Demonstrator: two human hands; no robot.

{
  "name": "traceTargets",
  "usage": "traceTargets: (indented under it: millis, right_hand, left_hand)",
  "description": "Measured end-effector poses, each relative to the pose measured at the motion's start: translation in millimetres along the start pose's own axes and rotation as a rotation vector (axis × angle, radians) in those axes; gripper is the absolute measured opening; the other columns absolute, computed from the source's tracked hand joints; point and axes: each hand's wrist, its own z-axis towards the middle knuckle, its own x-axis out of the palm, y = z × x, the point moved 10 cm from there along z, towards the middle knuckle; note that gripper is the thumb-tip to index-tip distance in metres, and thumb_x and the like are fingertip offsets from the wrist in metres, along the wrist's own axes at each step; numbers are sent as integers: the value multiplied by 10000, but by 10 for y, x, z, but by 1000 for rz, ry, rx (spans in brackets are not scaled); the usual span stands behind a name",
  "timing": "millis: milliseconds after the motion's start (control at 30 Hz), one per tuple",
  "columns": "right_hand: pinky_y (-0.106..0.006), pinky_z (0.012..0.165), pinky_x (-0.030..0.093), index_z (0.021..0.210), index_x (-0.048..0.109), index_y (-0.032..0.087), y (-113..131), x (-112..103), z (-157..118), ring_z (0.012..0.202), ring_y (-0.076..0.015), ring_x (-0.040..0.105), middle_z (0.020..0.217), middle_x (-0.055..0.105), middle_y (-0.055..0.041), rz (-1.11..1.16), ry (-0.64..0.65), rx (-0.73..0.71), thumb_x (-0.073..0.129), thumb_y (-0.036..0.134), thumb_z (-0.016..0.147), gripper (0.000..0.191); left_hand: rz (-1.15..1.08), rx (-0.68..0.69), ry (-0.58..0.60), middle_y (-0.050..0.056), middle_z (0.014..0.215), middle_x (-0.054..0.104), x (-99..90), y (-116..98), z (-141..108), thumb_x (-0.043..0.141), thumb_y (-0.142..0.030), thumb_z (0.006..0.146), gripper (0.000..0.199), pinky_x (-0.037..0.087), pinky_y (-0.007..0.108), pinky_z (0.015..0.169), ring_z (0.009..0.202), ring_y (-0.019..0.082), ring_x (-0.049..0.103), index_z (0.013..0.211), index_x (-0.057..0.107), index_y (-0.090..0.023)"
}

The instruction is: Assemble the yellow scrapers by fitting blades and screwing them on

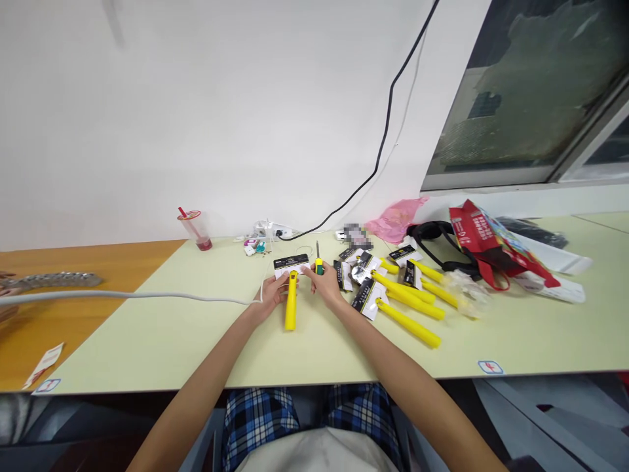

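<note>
My left hand [273, 292] grips the left side of a black-and-white card [291, 263], from which a yellow handle [291, 308] hangs toward me. In my right hand [324, 283] is a yellow-green screwdriver [319, 265], its metal tip pointing away from me; that hand's thumb reaches to the card's right edge. A white cable [187, 297] runs from the left to my left hand. Several more yellow handles [410, 323] with similar cards lie in a pile just right of my right hand.
Behind my hands are a white power strip [265, 229] and small plugs. A cup with a red straw [197, 231] stands back left. Black headphones [435, 231], a red bag [479, 239] and a pink plastic bag [397, 219] lie at right. A metallic strip [63, 280] lies on the brown table.
</note>
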Motion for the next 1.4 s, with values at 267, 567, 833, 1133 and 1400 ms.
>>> traceTargets:
  millis: [267, 567, 833, 1133, 1400]
  right_hand:
    - [-323, 510, 595, 936, 560, 252, 115, -13, 11, 681, -195, 706, 968, 722, -50, -100, -9, -159, 759, 649, 853, 451]
    - [-387, 854, 599, 1017, 614, 249, 211, -61, -2, 867, -242, 755, 1116, 785, -100, -213, -26, -198, 686, 628, 935, 395]
    - [-382, 904, 522, 920, 531, 274, 453, 43, -121, 934, -254, 699, 995, 760, -50, -433, -13, -324, 616, 548, 982, 293]
    - [-399, 858, 523, 1051, 687, 226, 1115, -895, -391, 906, -283, 691, 994, 766, -105, -676, -94, -446, 580, 660, 1009, 449]
    - [-527, 944, 573, 1267, 705, 198, 1093, -2445, -917, 1053, -393, 749, 1222, 774, -200, -1107, -164, -400, 665, 762, 893, 678]
  left_hand:
    - [-56, 29, -41, 196, 1154, 818, -84, 10, 25, 934, -300, 810, 416, 668, 414, 943, 1002, 275, 813, 1128, 757, -99]
    - [271, -15, 77, 119, 829, 782, 156, 116, -22, 939, -487, 798, 416, 580, 283, 599, 663, 189, 719, 876, 763, -118]
    - [717, 157, 144, 24, 623, 675, 369, 3, -168, 783, -639, 873, 496, 293, 267, 516, 495, 135, 467, 918, 776, -144]
    - [1043, 549, -82, 109, 1087, 759, 231, -286, -561, 809, -522, 889, 540, 528, 371, 899, 1056, 322, 691, 1340, 744, -232]
    - [1157, 735, 232, 133, 1547, 622, 520, 118, -1248, 622, -523, 1051, 568, 466, 516, 1222, 1415, 333, 583, 1578, 592, -314]
